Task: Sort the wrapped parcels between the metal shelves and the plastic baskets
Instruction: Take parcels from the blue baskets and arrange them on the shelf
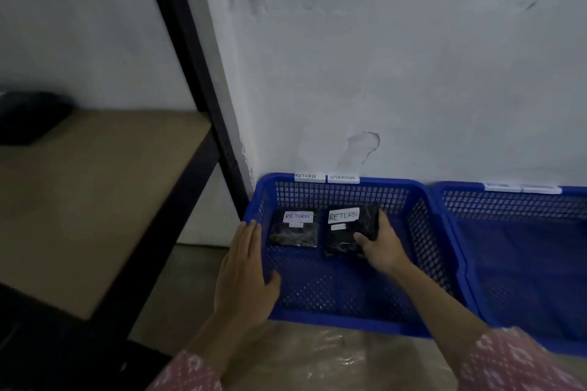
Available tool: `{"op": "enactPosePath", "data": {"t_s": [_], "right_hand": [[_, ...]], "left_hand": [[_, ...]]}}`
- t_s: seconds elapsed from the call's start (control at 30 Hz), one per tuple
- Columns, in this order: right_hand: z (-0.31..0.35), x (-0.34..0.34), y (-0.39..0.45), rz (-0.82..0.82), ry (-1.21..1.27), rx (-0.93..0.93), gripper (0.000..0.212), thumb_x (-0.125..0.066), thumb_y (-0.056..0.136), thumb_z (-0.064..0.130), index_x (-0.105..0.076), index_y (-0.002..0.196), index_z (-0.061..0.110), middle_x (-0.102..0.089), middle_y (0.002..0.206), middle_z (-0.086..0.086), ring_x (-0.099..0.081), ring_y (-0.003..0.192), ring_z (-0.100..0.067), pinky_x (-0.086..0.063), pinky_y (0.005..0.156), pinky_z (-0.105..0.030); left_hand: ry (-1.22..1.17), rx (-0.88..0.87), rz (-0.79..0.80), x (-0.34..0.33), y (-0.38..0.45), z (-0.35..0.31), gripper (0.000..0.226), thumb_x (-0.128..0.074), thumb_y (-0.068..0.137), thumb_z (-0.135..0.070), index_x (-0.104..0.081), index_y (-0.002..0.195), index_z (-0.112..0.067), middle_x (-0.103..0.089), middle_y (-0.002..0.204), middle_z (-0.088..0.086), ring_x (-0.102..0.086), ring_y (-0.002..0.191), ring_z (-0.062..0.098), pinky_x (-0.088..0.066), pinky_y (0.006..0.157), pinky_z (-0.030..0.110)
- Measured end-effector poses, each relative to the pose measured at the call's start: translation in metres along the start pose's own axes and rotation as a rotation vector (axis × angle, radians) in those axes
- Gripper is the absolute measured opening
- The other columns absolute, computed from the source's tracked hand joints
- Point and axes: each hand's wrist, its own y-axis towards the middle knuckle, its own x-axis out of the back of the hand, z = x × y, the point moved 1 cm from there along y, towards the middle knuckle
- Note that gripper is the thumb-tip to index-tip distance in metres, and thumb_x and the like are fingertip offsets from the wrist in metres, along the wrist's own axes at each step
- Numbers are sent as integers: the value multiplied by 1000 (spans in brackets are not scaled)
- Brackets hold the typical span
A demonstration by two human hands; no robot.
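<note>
Two hands in frame, pink patterned sleeves at the bottom edge. Left hand (244, 267) lies flat and spread, fingers straight, palm over the left rim of the near blue basket (422, 232), gripping nothing. Right hand (379, 243) reaches into that basket and is closed around the right edge of a black wrapped parcel (346, 232), thumb on top, fingers curled behind it. Parcel carries a white label reading RETURN and sits toward the basket's far wall, roughly centre. Second black parcel (293, 228), also labelled RETURN, lies flat just left of it, near the far-left corner, not touched by either hand. Two white tags (327, 177) on the basket's far rim read RETURN and OVERDUE. Second blue basket (524, 247) butts against the first on the right; its contents can't be made out. Metal shelf (95, 200) stands left of the baskets, black upright against the wall, with a dark object (28, 117) at the shelf's far-left edge, too blurred to identify.
</note>
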Motion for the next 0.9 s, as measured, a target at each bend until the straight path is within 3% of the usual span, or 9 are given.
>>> {"op": "enactPosePath", "data": {"t_s": [0.1, 0.2, 0.33, 0.5, 0.63, 0.77, 0.9], "right_hand": [[-9, -6, 9, -32, -288, 18, 66, -53, 93, 23, -17, 148, 12, -38, 142, -16, -37, 129, -35, -36, 107, -43], [-8, -10, -3, -96, -753, 124, 62, -41, 96, 39, -16, 147, 13, -13, 152, -16, -16, 137, -35, -24, 109, -48], [-3, -24, -8, 105, -960, 324, 60, -36, 95, 46, -19, 147, 22, -8, 155, -6, -5, 142, -31, -14, 113, -49], [-3, -30, -5, 110, -1007, 332, 57, -35, 97, 44, -19, 147, 21, -9, 156, -8, -6, 143, -32, -17, 113, -49], [5, -23, -9, 171, -1026, 307, 63, -33, 97, 48, -10, 149, 21, -2, 158, -5, 1, 145, -27, -5, 115, -50], [31, -8, -34, 259, -1026, 442, 63, -30, 99, 45, -7, 150, 17, -2, 159, -2, 3, 146, -20, 2, 117, -45], [62, 5, -78, 301, -1076, 535, 64, -26, 99, 46, -4, 151, 17, 2, 160, 0, 5, 146, -17, 1, 119, -43]], "left_hand": [[-15, 12, 1, -2, -1, 1, 85, -59, 88, -27, 0, 148, -16, 8, 148, -16, 7, 140, 3, -6, 112, 20], [5, 6, -14, -4, -1, 2, 85, -61, 86, -25, -4, 148, -15, 3, 151, -13, 5, 140, 3, -8, 111, 20], [15, 18, -18, -5, 0, 4, 85, -62, 85, -25, -6, 148, -16, 3, 151, -14, 4, 139, 2, -10, 110, 19], [0, 31, -20, -5, -1, 2, 85, -60, 86, -27, -2, 149, -19, 5, 152, -14, 6, 140, 1, -9, 110, 17], [63, 21, 19, -2, -2, 1, 82, -55, 89, -31, 0, 148, -15, 7, 153, -8, 10, 139, 4, -3, 114, 24], [242, 14, 133, 12, 2, -12, 75, -34, 91, -49, -6, 148, -10, -2, 157, 4, 6, 144, 16, 4, 114, 34], [378, -64, 266, 47, -8, -40, 77, -34, 92, -58, -6, 149, -15, -1, 158, 0, 5, 144, 15, 0, 117, 37]]}}
